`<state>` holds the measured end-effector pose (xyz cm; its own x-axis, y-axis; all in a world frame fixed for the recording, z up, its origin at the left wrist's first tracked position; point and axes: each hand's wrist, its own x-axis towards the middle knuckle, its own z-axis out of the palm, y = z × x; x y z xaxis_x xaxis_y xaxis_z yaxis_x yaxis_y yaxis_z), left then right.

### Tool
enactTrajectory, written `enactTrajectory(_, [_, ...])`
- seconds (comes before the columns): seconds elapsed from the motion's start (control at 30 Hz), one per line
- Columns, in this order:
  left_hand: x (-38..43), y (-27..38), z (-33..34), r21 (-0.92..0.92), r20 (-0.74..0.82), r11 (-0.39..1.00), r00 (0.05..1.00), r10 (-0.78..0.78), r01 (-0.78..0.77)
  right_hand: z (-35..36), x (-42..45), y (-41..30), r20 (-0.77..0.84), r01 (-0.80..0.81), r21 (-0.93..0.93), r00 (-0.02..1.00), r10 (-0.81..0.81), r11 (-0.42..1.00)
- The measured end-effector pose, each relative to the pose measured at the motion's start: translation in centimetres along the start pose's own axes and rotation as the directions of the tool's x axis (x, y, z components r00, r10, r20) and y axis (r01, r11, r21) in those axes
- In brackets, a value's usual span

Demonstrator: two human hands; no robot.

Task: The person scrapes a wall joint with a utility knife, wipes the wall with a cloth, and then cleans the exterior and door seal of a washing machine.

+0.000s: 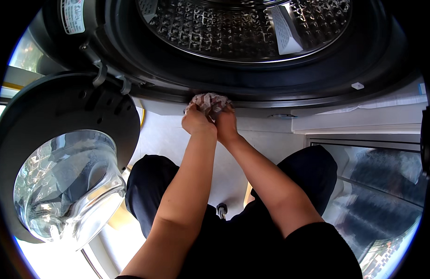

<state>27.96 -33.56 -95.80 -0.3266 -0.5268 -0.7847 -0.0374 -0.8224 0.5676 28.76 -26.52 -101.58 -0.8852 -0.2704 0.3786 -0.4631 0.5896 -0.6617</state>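
A crumpled, light pinkish cloth [210,102] is bunched between my two hands at the lower front edge of a front-loading washing machine [236,78]. My left hand [195,118] grips it from one side, and my right hand [227,122] from the other. Most of my fingertips are hidden in or behind the folds. Beyond the cloth, the machine's round opening shows a dimpled metal drum [215,29] with a pale lifter paddle [286,33]. Whether the cloth touches the machine's rim I cannot tell.
To the left the machine's round door [127,150] hangs wide on its hinge [101,73], its glass bowl [68,188] bulging beside my knee. A glass panel [379,188] stands at the right. Pale floor [257,139] lies below my hands. A small white piece [357,85] sits on the machine's rim.
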Motion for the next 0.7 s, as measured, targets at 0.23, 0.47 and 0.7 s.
enactTrajectory(0.23, [-1.8, -0.5, 0.1, 0.321, 0.025, 0.901, 0.954, 0.299, -0.291, -1.5, 0.6, -0.4, 0.362, 0.031, -0.152, 0.932, 0.027, 0.988])
enactTrajectory(0.47, [-1.3, -6.7, 0.6, 0.527, 0.262, 0.761, 0.924, 0.278, -0.379, -6.8, -1.4, 2.0, 0.227, -0.078, -0.381, 0.958, 0.175, 0.921])
enactTrajectory(0.7, [-1.8, -10.8, 1.7, 0.265, 0.541, 0.963, 0.820, -0.188, 0.047, -12.1, -2.3, 3.7, 0.074, -0.084, -0.525, 0.987, 0.144, 0.847])
